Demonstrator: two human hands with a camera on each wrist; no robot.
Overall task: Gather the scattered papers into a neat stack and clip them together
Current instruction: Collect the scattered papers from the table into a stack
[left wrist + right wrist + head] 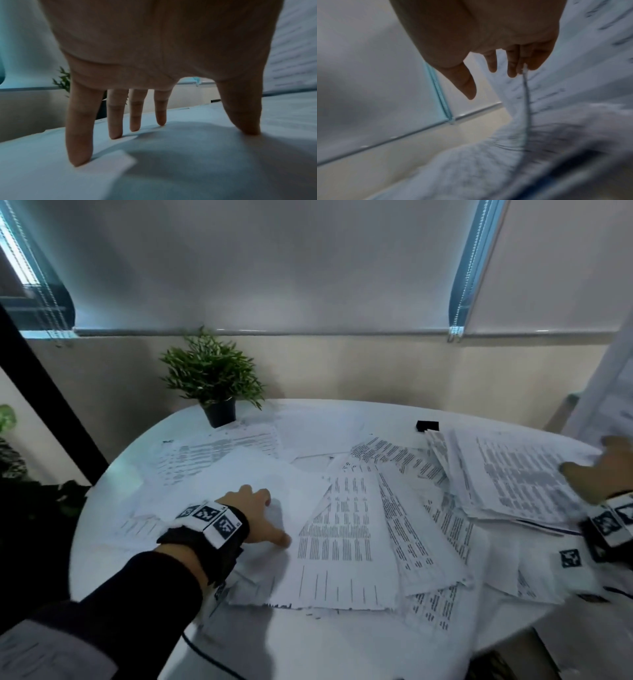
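Note:
Printed sheets [346, 529] lie scattered and overlapping across a round white table [308, 642]. My left hand [260, 518] presses straight fingertips [78, 158] down on a blank sheet [188, 155] left of the middle. A thicker pile of printed pages [513, 474] lies at the right. My right hand [596, 470] is over that pile at the frame's edge. One sheet [609, 378] stands lifted above it, and in the blurred right wrist view its edge [525, 94] runs up between two fingers [511, 67]. A black binder clip [427, 426] sits at the table's far side.
A small potted plant [214, 381] stands at the table's far left, touching the papers. A dark cable [205, 652] runs off the near edge. A square marker tag [570, 558] lies on the papers near my right wrist. Wall and window blinds are behind the table.

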